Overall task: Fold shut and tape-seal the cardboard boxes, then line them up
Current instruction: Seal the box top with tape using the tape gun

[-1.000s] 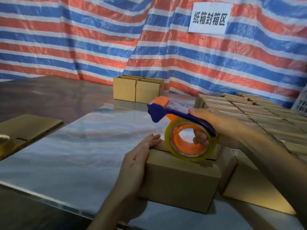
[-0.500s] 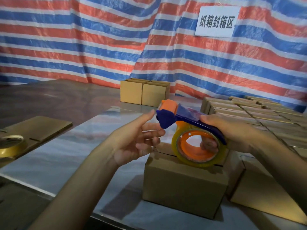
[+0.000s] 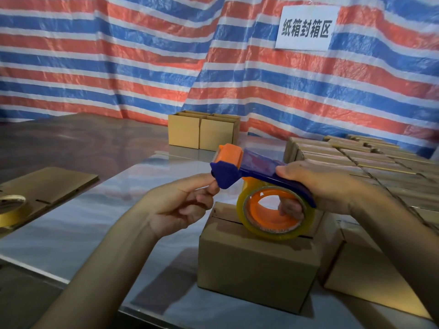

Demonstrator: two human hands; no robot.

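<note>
1. Since the earlier frames the left hand (image 3: 180,205) has been lifted off the left side of the box (image 3: 256,264) and brought up to the front of the tape dispenser (image 3: 249,170).
2. At the left edge of the table (image 3: 95,222) a spare tape roll (image 3: 10,208) is seen on a flat cardboard sheet (image 3: 52,184); neither is touched.
3. The left thumb and forefinger are pinched against the underside of the dispenser's blue nose. Whether the tape's free end is caught between them cannot be told.
4. Two open boxes (image 3: 204,131) are stood side by side at the far edge.
5. The box being sealed is placed by the near edge, right of the middle. Its flaps are folded down and no tape is seen on the seam. The loaded roll (image 3: 273,233) appears to be rested on its top.
6. The dispenser's handle is grasped firmly by the right hand (image 3: 332,186), with fingers passed through the orange core.
7. Rows of closed boxes (image 3: 356,157) are lined up towards the right edge.
8. The box is steadied by neither hand, so it may be dragged, or its flaps lifted, once tape is pulled, and the strip laid off the seam. If the pinch is lost, the tape end may snap back onto the roll.
</note>
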